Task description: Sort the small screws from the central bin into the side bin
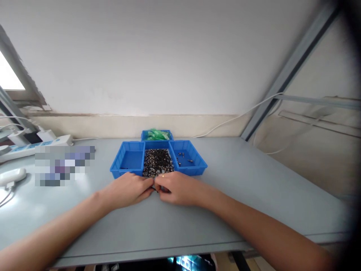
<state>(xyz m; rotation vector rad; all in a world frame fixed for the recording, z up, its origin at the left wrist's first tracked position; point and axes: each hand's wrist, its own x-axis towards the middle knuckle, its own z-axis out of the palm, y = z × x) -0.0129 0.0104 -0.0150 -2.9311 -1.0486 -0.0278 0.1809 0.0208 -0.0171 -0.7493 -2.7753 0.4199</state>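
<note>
My left hand (pixel 131 189) and my right hand (pixel 179 189) meet in front of the middle blue bin (pixel 156 144), fingertips pinched close together. Between them shows the end of a small, thin dark part (pixel 154 189), mostly hidden by the fingers; its exact kind is unclear. Behind the hands, the middle bin holds a heap of small dark and shiny metal parts (pixel 158 161). A few loose screw-like parts (pixel 190 160) lie in the right blue bin (pixel 197 152). Near the front of the left blue bin (pixel 131 156) is a thin dark piece (pixel 124 168).
Green plastic wrapping (pixel 158 134) fills a small blue bin at the back. On the grey table (pixel 254 180), a white power strip (pixel 60 141) with plugs and a white cabled device (pixel 12 176) stand left. A metal frame post (pixel 282 81) rises at right.
</note>
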